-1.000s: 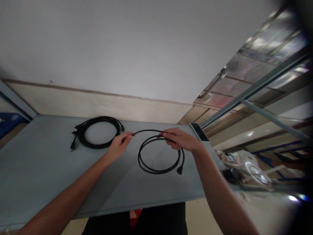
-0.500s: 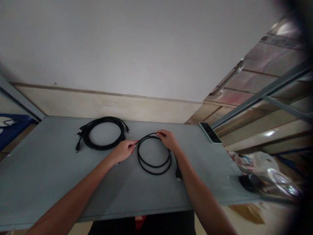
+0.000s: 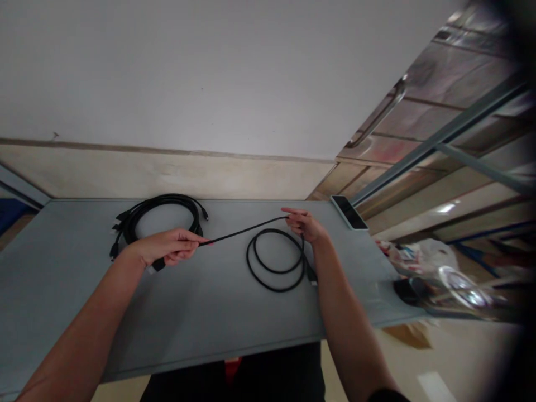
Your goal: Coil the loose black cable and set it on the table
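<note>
A black cable [image 3: 247, 229] runs taut between my two hands, a little above the grey table. My left hand [image 3: 173, 245] is closed on one stretch of it, with a plug [image 3: 157, 266] sticking out below the fingers. At the other end my right hand [image 3: 305, 223] pinches the cable, its index finger pointing left. The rest of this cable lies in loose loops [image 3: 274, 289] under and left of my right hand, and its other plug [image 3: 312, 276] rests beside my right forearm. Behind my left hand sits a coiled bundle of black cables [image 3: 138, 215], partly covered by that hand.
The grey table [image 3: 234, 312] meets a pale wall [image 3: 209, 173] at the back. A phone [image 3: 349, 213] lies at its far right corner, near a metal frame bar [image 3: 397, 159]. At the right edge stands a clear, dark-ended object [image 3: 412, 291], blurred.
My left hand has moved left, drawing a straight length of cable out from the loops. My right hand's index finger is now extended. The view has shifted slightly to the right.
</note>
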`<act>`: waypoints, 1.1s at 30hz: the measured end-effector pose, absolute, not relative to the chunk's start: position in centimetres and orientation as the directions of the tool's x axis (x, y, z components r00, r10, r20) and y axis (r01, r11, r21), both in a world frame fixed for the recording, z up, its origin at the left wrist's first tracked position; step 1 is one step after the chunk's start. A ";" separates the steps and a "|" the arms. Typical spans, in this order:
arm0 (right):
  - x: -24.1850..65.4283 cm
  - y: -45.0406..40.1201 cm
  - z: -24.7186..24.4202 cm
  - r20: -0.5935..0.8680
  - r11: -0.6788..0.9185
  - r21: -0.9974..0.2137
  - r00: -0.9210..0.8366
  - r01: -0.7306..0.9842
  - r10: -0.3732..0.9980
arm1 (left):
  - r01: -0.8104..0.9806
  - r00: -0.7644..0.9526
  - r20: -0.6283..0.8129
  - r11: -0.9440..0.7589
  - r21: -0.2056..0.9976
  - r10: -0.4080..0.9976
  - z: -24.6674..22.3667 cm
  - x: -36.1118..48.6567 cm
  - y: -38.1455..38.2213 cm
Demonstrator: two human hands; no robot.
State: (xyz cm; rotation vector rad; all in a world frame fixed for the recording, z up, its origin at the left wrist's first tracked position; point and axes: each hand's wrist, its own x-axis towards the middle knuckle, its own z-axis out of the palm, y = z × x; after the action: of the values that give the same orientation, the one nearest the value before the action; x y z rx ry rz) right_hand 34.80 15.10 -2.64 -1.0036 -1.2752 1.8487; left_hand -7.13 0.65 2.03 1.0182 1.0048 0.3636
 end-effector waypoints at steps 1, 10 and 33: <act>35.1 15.2 -2.6 -0.211 -0.293 -0.950 -0.461 -0.112 0.862 | 0.170 0.522 -0.530 0.527 0.832 0.668 2.2 -7.6 0.6; 35.5 15.9 -3.3 -0.267 -0.313 -0.948 -0.396 -0.056 0.879 | 0.248 0.581 -0.594 0.574 0.781 0.557 1.6 -8.3 0.1; 23.6 10.3 -3.9 -0.094 -0.206 -0.972 -0.613 -0.114 0.784 | -0.045 0.045 -0.177 0.179 0.983 0.983 -1.9 -0.3 1.4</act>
State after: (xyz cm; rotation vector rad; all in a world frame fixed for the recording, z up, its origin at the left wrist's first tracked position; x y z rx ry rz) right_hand 23.56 10.26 -3.86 -0.8097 -1.4385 1.8789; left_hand -0.28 1.42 -1.92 1.0615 1.2229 1.0705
